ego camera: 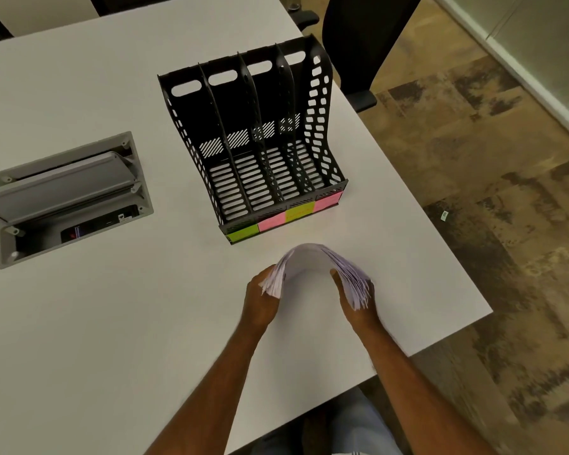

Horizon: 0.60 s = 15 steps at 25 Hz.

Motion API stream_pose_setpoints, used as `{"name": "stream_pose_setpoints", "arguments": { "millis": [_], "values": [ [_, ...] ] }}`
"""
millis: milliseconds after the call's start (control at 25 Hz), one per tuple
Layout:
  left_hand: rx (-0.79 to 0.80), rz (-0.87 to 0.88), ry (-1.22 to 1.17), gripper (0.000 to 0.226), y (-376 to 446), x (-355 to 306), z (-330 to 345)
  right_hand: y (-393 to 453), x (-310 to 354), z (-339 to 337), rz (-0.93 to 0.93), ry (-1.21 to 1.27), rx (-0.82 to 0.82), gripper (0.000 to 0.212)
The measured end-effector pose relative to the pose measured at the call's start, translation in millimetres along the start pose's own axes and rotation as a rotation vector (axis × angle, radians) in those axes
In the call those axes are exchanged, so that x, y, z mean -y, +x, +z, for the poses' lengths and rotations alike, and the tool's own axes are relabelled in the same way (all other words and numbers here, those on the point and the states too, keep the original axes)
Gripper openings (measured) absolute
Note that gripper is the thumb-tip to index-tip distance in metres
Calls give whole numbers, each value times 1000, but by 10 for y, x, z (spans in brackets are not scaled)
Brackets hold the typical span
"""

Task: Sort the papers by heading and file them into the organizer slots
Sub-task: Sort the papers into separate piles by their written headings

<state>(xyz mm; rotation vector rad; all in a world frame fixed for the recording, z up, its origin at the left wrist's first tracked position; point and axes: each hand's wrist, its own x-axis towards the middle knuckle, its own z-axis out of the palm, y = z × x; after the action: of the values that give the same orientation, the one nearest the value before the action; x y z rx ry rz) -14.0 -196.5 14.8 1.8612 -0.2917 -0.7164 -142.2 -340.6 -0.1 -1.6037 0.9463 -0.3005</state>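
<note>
— White paper stack (pixel 312 262): why's it arched like that?
— Both hands squeeze its ends inward, so the middle bows up off the counter (pixel 112 323). Prob loosening the sheets before reading headings.
— Grip?
— Left hand (pixel 260 298) clamped on the left edge, right hand (pixel 355 298) clamped on the right edge w/ thumb inside the arch. Forearms reach in from the near edge, wrists angled toward each other.
— Organizer?
— Black organizer (pixel 260 142) sits just beyond the stack, slots empty, open side facing the person. Green & pink sticky labels (pixel 284 220) on its near lip, so filing's a short reach. Nothing filed yet.
</note>
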Motion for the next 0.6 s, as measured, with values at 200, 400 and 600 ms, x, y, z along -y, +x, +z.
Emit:
{"name": "stream_pose_setpoints", "arguments": {
  "millis": [200, 400, 600],
  "values": [
    [-40, -240, -34, 27, 109, -3, -217, 103, 156, -91, 65, -66, -169, 28],
    [158, -495, -602, 38, -317, 241, -326, -178, 54, -80, 179, -116, -107, 41],
    [161, -692, -748, 40, -651, 828, -214, -367, -429, -87, 239, -157, -31, 43]
  ]
}}
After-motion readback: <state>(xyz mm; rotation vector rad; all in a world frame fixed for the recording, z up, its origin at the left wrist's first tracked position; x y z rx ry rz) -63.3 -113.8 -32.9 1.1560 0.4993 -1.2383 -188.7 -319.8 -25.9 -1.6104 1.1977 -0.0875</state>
